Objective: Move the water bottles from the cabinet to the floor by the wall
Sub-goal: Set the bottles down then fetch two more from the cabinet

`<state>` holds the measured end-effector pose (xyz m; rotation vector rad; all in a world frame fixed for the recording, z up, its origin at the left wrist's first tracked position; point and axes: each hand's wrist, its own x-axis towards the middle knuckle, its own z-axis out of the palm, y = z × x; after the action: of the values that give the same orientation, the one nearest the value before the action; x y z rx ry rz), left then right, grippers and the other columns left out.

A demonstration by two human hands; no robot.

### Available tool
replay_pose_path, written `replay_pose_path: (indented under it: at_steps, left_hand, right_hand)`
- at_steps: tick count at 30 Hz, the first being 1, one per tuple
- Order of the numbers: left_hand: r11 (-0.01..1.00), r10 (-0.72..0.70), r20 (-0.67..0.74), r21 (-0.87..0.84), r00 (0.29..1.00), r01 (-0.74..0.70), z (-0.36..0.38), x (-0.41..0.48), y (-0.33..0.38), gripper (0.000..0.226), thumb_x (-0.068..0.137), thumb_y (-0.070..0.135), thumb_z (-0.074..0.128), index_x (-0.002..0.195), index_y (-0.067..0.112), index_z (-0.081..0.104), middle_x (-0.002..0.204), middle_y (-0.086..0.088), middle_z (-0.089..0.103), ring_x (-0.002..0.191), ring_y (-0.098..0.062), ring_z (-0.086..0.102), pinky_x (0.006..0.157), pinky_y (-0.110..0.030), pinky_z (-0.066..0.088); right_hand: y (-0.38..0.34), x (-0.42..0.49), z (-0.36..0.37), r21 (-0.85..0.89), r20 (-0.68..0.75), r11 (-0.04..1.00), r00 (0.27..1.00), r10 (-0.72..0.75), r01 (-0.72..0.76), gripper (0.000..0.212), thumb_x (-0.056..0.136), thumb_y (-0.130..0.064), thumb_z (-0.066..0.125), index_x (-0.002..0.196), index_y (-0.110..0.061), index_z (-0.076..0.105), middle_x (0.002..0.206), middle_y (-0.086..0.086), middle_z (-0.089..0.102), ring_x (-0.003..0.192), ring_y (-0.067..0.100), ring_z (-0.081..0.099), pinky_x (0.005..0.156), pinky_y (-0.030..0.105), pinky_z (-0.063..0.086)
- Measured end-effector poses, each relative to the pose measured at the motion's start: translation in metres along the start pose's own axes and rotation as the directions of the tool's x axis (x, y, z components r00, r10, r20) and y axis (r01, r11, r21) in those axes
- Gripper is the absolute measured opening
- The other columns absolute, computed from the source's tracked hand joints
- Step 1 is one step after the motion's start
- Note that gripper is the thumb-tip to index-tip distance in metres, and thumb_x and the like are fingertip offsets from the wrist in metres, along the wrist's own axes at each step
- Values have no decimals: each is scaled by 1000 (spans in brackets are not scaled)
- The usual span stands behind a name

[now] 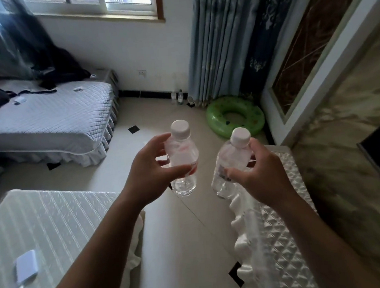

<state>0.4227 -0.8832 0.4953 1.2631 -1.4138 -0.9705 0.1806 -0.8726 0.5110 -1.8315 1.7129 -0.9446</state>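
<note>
- Two clear plastic water bottles with white caps are held up in front of the person, one in each hand, above a pale tiled floor (176, 237).
- The left hand (151, 168) is clamped on the left-hand bottle (182, 158), with the thumb across the near side of the label and the fingers curled round the far side. This bottle stands nearly upright and has red print on its label.
- The right hand (259, 172) grips the right-hand bottle (226, 163) about its middle, thumb on the near side and fingers wrapped round the far side. This bottle tilts, its cap leaning to the right.
- The two held bottles are near each other but apart, both in the air and well short of the far wall (130, 45).
- Far ahead, a few small bottles by the wall (178, 97) stand on the floor. They are too small to count.
- A blue-grey curtain (218, 38) hangs just right of them, and a green inflatable swim ring (234, 115) lies on the floor below it.
- A bed (44, 117) with a grey quilted cover fills the left side, with dark clothes (58, 63) heaped at its far end.
- The right forearm passes over a white quilted cover (277, 239) with a frilled edge.
- On the near left is a white ribbed surface (42, 225) with a small white box (26, 266) lying on it.
</note>
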Motion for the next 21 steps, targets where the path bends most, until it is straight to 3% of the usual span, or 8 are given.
replay_pose_path:
  at_steps: [7,13,21]
  left_hand:
    - [999,-32,36,-19,999,32,-4,96,-22,87,51,38,91,130,22,57,115,1,71,107,-16,68,89,-46,57]
    - [998,-65,18,-23,998,66,14,190,-52,89,53,34,91,132,17,54,117,-3,70,109,-18,67,90,-52,56]
    - [998,-65,-50,-18,997,64,42,318,-65,89,52,39,93,131,23,56,118,-1,69,110,-21,67,90,-52,55]
  right_hand:
    - [8,95,18,16,-21,1000,1000,7,-6,62,64,-41,84,117,-27,56,98,-5,67,86,15,65,78,40,56]
    - [38,192,33,26,44,1000,999,-1,0,58,63,-39,79,115,-27,57,98,-8,67,86,13,65,78,39,56]
    - [62,338,30,24,105,998,993,-57,54,60,68,-36,83,120,-26,55,98,-8,65,82,9,64,69,22,54]
